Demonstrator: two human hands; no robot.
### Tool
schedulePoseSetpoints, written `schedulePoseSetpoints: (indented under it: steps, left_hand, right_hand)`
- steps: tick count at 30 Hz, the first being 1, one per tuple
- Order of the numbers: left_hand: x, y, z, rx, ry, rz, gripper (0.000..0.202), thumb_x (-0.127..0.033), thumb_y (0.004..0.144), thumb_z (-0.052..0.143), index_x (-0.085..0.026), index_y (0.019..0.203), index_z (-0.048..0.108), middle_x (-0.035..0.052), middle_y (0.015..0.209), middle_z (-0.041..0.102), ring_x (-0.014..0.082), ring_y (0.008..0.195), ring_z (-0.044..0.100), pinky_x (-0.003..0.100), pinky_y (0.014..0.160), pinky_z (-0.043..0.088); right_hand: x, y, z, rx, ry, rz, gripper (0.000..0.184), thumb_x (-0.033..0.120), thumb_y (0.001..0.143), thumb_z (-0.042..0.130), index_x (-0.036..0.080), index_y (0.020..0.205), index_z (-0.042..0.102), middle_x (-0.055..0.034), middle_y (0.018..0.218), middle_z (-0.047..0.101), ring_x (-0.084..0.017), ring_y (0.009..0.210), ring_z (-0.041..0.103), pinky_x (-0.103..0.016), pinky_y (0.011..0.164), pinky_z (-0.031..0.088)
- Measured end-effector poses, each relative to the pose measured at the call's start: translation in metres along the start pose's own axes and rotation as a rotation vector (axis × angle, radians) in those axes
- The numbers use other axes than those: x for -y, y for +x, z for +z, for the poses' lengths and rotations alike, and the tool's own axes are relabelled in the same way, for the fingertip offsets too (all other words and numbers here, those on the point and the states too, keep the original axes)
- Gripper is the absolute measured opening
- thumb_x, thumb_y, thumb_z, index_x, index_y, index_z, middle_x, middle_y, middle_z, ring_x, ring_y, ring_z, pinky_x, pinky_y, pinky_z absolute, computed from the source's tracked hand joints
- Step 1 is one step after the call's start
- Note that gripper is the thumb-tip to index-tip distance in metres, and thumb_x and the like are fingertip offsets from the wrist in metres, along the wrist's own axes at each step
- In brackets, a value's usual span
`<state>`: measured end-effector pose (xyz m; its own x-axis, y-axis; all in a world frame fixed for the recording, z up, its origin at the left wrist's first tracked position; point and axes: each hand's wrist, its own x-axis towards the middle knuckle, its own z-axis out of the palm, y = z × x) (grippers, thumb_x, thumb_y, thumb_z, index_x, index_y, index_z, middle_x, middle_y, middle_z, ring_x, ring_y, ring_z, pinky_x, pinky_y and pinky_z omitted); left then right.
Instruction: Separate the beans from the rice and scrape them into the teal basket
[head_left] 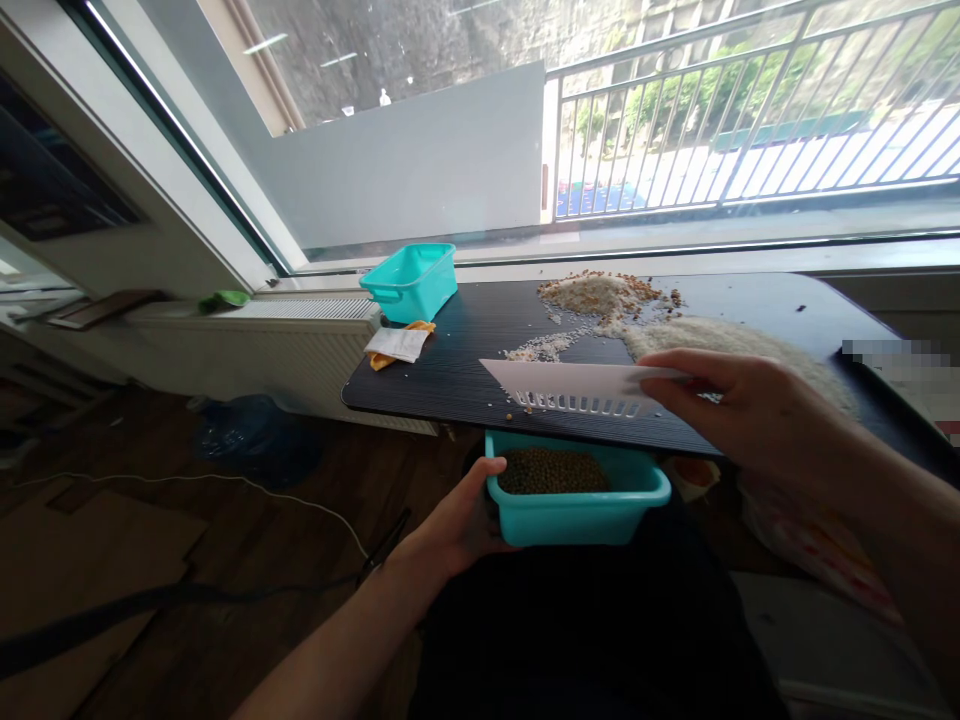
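My right hand (739,400) is closed on the end of a thin white slotted plastic scraper (570,385), held over the near part of the dark tabletop (465,385). Loose white grains (547,347), which look like rice, lie just behind the scraper. My left hand (472,510) grips the left end of a turquoise plastic bin (581,520), thumb over the rim. Small brownish-green beans or pellets (551,470) fill part of this bin, which sits below the table's front edge. A wide spread of rice (739,345) lies beyond my right hand.
At the back, a heap of rice mixed with brown pieces (600,292) lies near the window. A second turquoise bin (412,285) stands at the table's far left, behind a folded white and yellow cloth (399,345). A radiator (300,350) adjoins the table's left end.
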<state>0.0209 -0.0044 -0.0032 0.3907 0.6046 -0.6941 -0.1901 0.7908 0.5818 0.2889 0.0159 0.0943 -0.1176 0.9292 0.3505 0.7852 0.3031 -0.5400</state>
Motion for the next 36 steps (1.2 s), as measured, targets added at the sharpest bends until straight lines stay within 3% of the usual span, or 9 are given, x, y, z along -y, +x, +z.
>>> schedulePoseSetpoints:
  steps: [8, 15, 21, 27, 32, 36]
  left_hand:
    - [-0.001, -0.001, -0.001, -0.004, 0.0, 0.001, 0.052, -0.056, 0.078, 0.051, -0.021, 0.116, 0.058, 0.0061, 0.097, 0.067, 0.0211, 0.082, 0.063, 0.033, 0.072, 0.05]
    - [-0.002, -0.003, 0.0, -0.01, 0.004, 0.009, 0.052, -0.055, 0.08, 0.05, -0.02, 0.118, 0.058, 0.0076, 0.101, 0.068, 0.0214, 0.082, 0.063, 0.033, 0.072, 0.051]
    - [-0.001, -0.002, -0.004, 0.008, 0.003, 0.007, 0.054, -0.057, 0.076, 0.054, -0.021, 0.115, 0.06, 0.007, 0.099, 0.069, 0.0213, 0.083, 0.063, 0.033, 0.072, 0.05]
    - [0.0, -0.002, -0.005, -0.003, -0.003, 0.016, 0.053, -0.057, 0.075, 0.055, -0.021, 0.114, 0.06, 0.0062, 0.099, 0.068, 0.0209, 0.082, 0.063, 0.034, 0.074, 0.05]
    - [-0.001, -0.003, -0.003, -0.034, -0.016, 0.0, 0.054, -0.056, 0.075, 0.054, -0.02, 0.115, 0.058, 0.0078, 0.099, 0.069, 0.0226, 0.083, 0.063, 0.035, 0.075, 0.049]
    - [0.001, -0.001, -0.005, -0.034, -0.008, 0.001, 0.057, -0.057, 0.074, 0.055, -0.02, 0.117, 0.056, 0.0095, 0.103, 0.068, 0.0243, 0.085, 0.064, 0.037, 0.077, 0.049]
  right_hand:
    - [0.011, -0.004, -0.004, 0.023, 0.003, 0.047, 0.038, 0.049, 0.08, 0.055, 0.02, 0.094, 0.075, -0.0039, 0.079, 0.074, -0.018, 0.067, 0.065, -0.031, 0.063, 0.049]
    - [0.015, -0.002, 0.003, -0.002, 0.077, 0.008, 0.036, 0.047, 0.08, 0.056, 0.019, 0.093, 0.076, -0.0034, 0.074, 0.073, -0.017, 0.061, 0.063, -0.029, 0.057, 0.05]
    - [0.018, -0.008, 0.009, 0.064, 0.156, 0.013, 0.027, 0.04, 0.082, 0.057, 0.024, 0.093, 0.075, -0.0004, 0.068, 0.072, -0.016, 0.057, 0.064, -0.025, 0.049, 0.048]
    - [0.026, -0.003, 0.02, -0.077, 0.211, 0.143, 0.023, 0.032, 0.076, 0.058, 0.024, 0.09, 0.073, 0.001, 0.066, 0.072, -0.017, 0.056, 0.066, -0.026, 0.048, 0.052]
    - [0.029, 0.003, 0.045, -0.036, 0.357, 0.271, 0.021, 0.028, 0.074, 0.056, 0.023, 0.089, 0.071, 0.0006, 0.07, 0.073, -0.019, 0.056, 0.068, -0.029, 0.05, 0.056]
    - [0.021, 0.001, 0.045, -0.119, 0.286, 0.348, 0.022, 0.027, 0.071, 0.057, 0.022, 0.087, 0.072, 0.0003, 0.063, 0.071, -0.019, 0.051, 0.067, -0.028, 0.046, 0.054]
